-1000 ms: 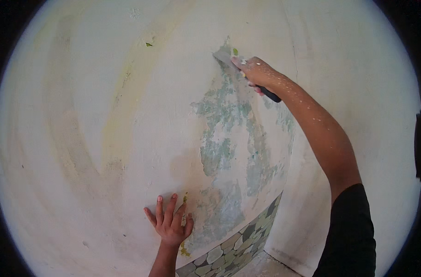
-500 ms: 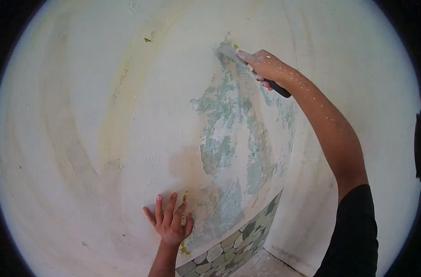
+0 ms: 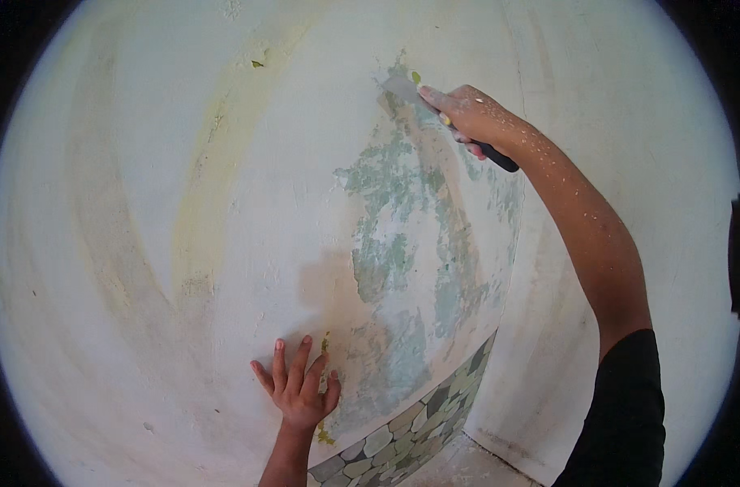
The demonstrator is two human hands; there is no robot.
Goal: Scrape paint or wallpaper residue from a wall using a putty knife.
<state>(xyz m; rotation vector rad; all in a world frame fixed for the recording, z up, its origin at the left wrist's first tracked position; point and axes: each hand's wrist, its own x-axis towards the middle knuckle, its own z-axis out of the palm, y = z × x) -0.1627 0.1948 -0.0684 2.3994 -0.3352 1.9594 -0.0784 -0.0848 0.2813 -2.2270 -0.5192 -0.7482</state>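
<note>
My right hand (image 3: 467, 118) grips a putty knife (image 3: 402, 87) by its black handle, fingers wrapped round it. The metal blade lies against the wall at the upper end of a scraped patch (image 3: 386, 243), where green and grey show through the pale paint. White specks cover the right hand and forearm. Lower down, my left hand (image 3: 301, 390) is pressed against the painted wall (image 3: 264, 203) with its fingers spread, holding nothing. A thin yellow-green chipped line (image 3: 326, 438) runs beside and partly behind it.
A band of stone-patterned tiles (image 3: 394, 442) slants along the wall's base up to the corner. To the right stands an adjoining pale wall (image 3: 605, 122). Yellowish streaks (image 3: 216, 146) and a small chip (image 3: 258, 63) mark the wall to the left. A dark object (image 3: 737, 256) shows at the right rim.
My right hand and the putty knife have shifted very slightly right; the blade stays near the top of the scraped patch. My left hand has not visibly moved.
</note>
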